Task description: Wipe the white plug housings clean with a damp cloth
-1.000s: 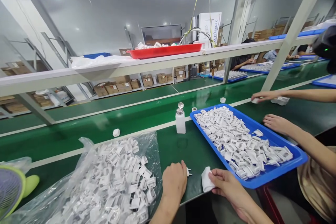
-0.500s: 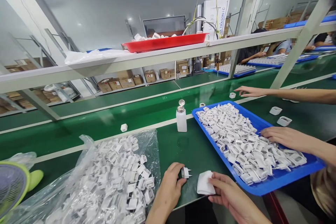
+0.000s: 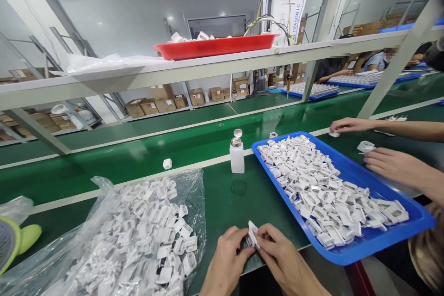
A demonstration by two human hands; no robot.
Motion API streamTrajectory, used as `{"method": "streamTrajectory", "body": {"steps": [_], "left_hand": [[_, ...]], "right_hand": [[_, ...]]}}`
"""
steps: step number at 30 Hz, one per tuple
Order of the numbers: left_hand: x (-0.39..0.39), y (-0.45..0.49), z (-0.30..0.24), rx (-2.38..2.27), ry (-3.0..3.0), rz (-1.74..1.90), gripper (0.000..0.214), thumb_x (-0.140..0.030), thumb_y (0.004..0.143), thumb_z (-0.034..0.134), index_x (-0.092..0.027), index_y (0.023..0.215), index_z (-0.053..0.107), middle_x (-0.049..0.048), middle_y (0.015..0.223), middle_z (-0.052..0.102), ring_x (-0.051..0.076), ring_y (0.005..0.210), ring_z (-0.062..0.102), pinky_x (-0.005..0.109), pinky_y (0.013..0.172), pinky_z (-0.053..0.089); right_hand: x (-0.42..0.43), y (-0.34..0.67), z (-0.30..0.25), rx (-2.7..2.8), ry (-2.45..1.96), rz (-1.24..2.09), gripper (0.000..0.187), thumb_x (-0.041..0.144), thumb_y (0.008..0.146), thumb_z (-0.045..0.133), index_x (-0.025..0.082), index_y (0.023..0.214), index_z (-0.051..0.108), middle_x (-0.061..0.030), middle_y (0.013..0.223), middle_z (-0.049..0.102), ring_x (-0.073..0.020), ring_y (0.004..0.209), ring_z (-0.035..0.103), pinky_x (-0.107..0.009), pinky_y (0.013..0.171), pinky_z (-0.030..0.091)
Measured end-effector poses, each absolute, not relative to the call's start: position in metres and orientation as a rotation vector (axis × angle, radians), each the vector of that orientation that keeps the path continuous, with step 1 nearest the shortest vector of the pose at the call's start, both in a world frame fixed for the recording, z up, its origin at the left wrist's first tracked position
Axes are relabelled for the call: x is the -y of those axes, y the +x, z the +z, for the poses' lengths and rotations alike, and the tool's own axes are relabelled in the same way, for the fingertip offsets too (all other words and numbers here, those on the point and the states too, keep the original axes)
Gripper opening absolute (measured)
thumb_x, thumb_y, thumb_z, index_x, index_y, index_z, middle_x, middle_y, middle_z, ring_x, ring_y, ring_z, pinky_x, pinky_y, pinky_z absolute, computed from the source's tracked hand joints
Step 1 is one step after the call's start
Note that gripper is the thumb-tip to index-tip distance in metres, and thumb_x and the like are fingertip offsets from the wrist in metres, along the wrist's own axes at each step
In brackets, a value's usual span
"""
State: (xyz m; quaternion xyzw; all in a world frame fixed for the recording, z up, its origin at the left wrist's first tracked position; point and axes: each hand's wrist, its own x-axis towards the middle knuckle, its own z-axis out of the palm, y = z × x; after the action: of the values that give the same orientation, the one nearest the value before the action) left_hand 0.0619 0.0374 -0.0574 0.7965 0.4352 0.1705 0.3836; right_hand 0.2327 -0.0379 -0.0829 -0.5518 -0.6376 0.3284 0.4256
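Observation:
My left hand (image 3: 227,252) and my right hand (image 3: 277,252) meet at the near edge of the green table. The left pinches a small white plug part (image 3: 248,240). The right presses a folded white cloth (image 3: 253,233) against that part. A clear plastic bag (image 3: 138,236) heaped with white plug parts lies to the left of my hands. A blue tray (image 3: 360,180) piled with the same parts sits to the right.
A white pump bottle (image 3: 237,153) stands mid-table. A single white part (image 3: 167,163) rides the green belt (image 3: 138,148). Another person's hands (image 3: 385,163) work beyond the blue tray. A red tray (image 3: 215,47) sits on the overhead shelf. A green fan (image 3: 10,240) is at far left.
My hands have come together: the left lifted the plug part off the table and the right brought the white cloth onto it. The neighbour's hands shifted from the tray toward the belt.

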Motion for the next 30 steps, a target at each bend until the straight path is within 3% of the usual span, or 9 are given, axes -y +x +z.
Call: {"method": "streamTrajectory", "body": {"steps": [3,6,10,13,17,21,23,27,30], "left_hand": [[-0.036,0.062,-0.059,-1.113,2.037,0.422,0.027,-0.015,0.088,0.062,-0.022,0.108,0.078,0.0017,0.086,0.065,0.018,0.08,0.061,0.026,0.075,0.044],[-0.034,0.062,-0.06,-1.102,2.062,0.38,0.036,-0.013,0.09,0.057,-0.019,0.122,0.074,0.0058,0.096,0.069,0.02,0.087,0.065,0.026,0.081,0.047],[-0.034,0.063,-0.061,-1.042,2.106,0.365,0.038,-0.013,0.094,0.049,-0.021,0.125,0.071,0.0073,0.103,0.069,0.021,0.095,0.068,0.027,0.084,0.048],[-0.036,0.065,-0.062,-1.056,2.145,0.357,0.042,-0.009,0.089,0.054,-0.025,0.123,0.072,0.0051,0.097,0.071,0.021,0.089,0.068,0.026,0.081,0.049],[-0.044,0.063,-0.072,-1.031,2.249,0.326,0.046,-0.007,0.084,0.058,-0.02,0.125,0.073,0.0069,0.091,0.074,0.021,0.079,0.067,0.027,0.08,0.053],[-0.053,0.056,-0.085,-0.908,2.348,0.466,0.04,-0.019,0.089,0.061,-0.017,0.128,0.072,0.0079,0.084,0.075,0.02,0.071,0.067,0.026,0.073,0.055],[-0.053,0.055,-0.085,-0.89,2.327,0.5,0.033,-0.028,0.089,0.065,-0.021,0.119,0.077,0.0053,0.079,0.074,0.018,0.066,0.067,0.022,0.065,0.053],[-0.038,0.065,-0.072,-0.966,2.125,0.604,0.012,-0.031,0.082,0.073,-0.025,0.086,0.083,-0.0006,0.064,0.065,0.014,0.058,0.062,0.018,0.055,0.046],[-0.018,0.086,-0.063,-0.933,1.736,0.756,0.016,-0.033,0.071,0.083,-0.023,0.083,0.085,-0.0005,0.064,0.064,0.012,0.056,0.059,0.018,0.052,0.046]], "right_hand": [[0.044,0.236,-0.096,1.766,-1.354,0.749,0.036,0.027,0.104,0.037,0.021,0.105,0.072,-0.0114,0.099,0.06,-0.0221,0.086,0.061,-0.033,0.079,0.05],[0.049,0.24,-0.107,1.864,-1.332,0.709,0.037,0.022,0.103,0.033,0.021,0.115,0.068,-0.0148,0.103,0.063,-0.025,0.093,0.063,-0.037,0.084,0.052],[0.044,0.238,-0.102,1.88,-1.355,0.678,0.037,0.021,0.104,0.031,0.02,0.114,0.066,-0.0133,0.104,0.062,-0.0231,0.093,0.062,-0.034,0.083,0.052],[0.031,0.232,-0.09,1.787,-1.437,0.648,0.035,0.023,0.106,0.03,0.02,0.103,0.064,-0.0083,0.099,0.059,-0.0187,0.087,0.061,-0.029,0.079,0.049],[0.018,0.229,-0.079,1.7,-1.514,0.603,0.033,0.023,0.106,0.035,0.02,0.085,0.061,-0.0029,0.088,0.057,-0.0155,0.077,0.059,-0.027,0.071,0.045],[0.02,0.231,-0.076,1.678,-1.524,0.559,0.03,0.02,0.102,0.041,0.019,0.083,0.064,-0.0028,0.089,0.057,-0.0144,0.077,0.062,-0.025,0.071,0.048],[0.027,0.233,-0.074,1.668,-1.527,0.534,0.029,0.018,0.1,0.043,0.019,0.082,0.065,-0.0036,0.089,0.058,-0.0148,0.077,0.064,-0.024,0.071,0.05],[0.055,0.233,-0.075,1.663,-1.508,0.474,0.03,0.015,0.099,0.043,0.021,0.101,0.073,-0.007,0.095,0.062,-0.0166,0.08,0.066,-0.024,0.075,0.055],[0.085,0.227,-0.078,1.602,-1.558,0.355,0.041,0.014,0.102,0.039,0.026,0.126,0.07,-0.0113,0.101,0.066,-0.0193,0.085,0.069,-0.027,0.08,0.056]]}}
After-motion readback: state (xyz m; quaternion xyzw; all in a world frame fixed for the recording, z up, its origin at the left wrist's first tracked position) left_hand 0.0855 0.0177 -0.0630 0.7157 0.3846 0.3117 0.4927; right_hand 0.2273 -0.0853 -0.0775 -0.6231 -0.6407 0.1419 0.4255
